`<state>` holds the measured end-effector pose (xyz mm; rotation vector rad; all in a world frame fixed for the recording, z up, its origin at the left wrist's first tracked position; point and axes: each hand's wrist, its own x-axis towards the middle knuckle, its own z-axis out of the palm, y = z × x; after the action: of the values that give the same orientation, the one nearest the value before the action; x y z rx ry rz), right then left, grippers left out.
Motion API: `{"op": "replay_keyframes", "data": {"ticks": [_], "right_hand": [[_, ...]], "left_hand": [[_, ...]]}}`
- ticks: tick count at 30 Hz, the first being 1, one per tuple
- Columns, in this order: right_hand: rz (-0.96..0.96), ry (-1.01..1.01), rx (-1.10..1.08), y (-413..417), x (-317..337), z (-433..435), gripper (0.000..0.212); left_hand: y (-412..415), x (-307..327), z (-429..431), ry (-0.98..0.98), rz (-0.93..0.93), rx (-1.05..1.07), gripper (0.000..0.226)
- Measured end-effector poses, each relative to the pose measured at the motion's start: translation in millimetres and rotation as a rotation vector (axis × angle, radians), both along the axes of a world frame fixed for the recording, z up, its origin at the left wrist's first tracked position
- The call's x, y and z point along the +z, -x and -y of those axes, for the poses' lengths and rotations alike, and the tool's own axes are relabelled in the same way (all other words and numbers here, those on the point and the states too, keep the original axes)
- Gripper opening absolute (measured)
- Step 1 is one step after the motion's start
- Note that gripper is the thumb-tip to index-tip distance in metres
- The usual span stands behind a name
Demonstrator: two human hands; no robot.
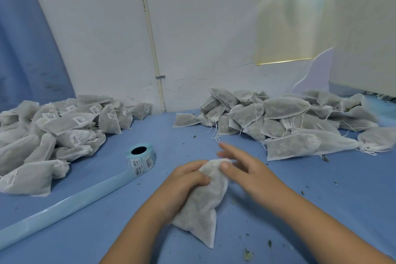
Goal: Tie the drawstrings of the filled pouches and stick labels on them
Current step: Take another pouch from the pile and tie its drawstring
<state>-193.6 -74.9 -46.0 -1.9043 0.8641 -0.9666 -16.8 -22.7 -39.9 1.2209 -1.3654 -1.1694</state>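
Observation:
A filled white mesh pouch (201, 206) lies on the blue table in front of me, its neck pointing away. My left hand (186, 180) is closed around the pouch just below the neck. My right hand (240, 165) is at the pouch's top, thumb pressed on the gathered opening, fingers spread and blurred. The drawstring is not visible. A roll of barcode labels (141, 156) stands to the left, its pale blue backing strip (64, 203) trailing toward the near left edge.
A heap of labelled pouches (53, 128) fills the left side of the table. A heap of unlabelled pouches with loose strings (289, 122) lies at the back right. Herb crumbs (248, 254) dot the blue tabletop (321, 188). A white wall stands behind.

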Motion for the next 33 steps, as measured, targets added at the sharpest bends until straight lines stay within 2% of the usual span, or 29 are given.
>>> {"op": "replay_keyframes", "data": {"ticks": [1,2,4,5,7,9,12,14,15,16,18,22,24,28,33], "right_hand": [[-0.032,-0.007,0.005,2,2,-1,0.020],[-0.050,-0.013,0.018,3,2,-2,0.014],[-0.075,-0.049,0.001,5,4,-4,0.029],[-0.079,-0.069,-0.030,6,6,-4,0.029],[-0.081,-0.060,-0.074,9,9,-4,0.027],[-0.073,-0.030,-0.080,11,11,-4,0.029],[-0.047,-0.037,-0.065,11,12,-8,0.026],[-0.032,-0.043,-0.040,11,13,-11,0.023],[-0.022,-0.044,-0.020,10,14,-13,0.021],[-0.008,-0.043,0.000,10,14,-15,0.020],[0.058,-0.052,0.040,9,16,-17,0.020],[0.112,-0.039,0.022,13,18,-16,0.019],[0.130,-0.030,-0.009,16,19,-12,0.018],[0.151,-0.029,-0.054,19,19,-10,0.014],[0.157,-0.018,-0.099,15,19,-12,0.014]], "left_hand": [[0,2,-1,0.006,0.031,-0.005,0.034],[0,4,-3,0.021,0.061,-0.015,0.033],[-4,8,-5,0.075,0.158,-0.010,0.040],[-7,9,-5,0.100,0.228,0.029,0.039],[-13,13,-5,0.138,0.391,0.147,0.021],[-17,19,-6,0.222,0.635,0.244,0.006],[-21,24,-8,0.365,1.059,0.300,0.014],[-16,20,-10,0.442,1.234,0.269,0.028],[-10,16,-11,0.457,1.265,0.223,0.033],[-3,12,-13,0.446,1.225,0.161,0.034],[15,4,-19,0.378,1.000,0.055,0.028],[33,-5,-25,0.179,0.441,0.100,0.018],[34,-5,-28,0.111,0.231,0.114,0.014],[33,2,-35,0.141,0.077,0.124,0.020],[33,13,-44,0.101,0.020,0.043,0.024]]}}
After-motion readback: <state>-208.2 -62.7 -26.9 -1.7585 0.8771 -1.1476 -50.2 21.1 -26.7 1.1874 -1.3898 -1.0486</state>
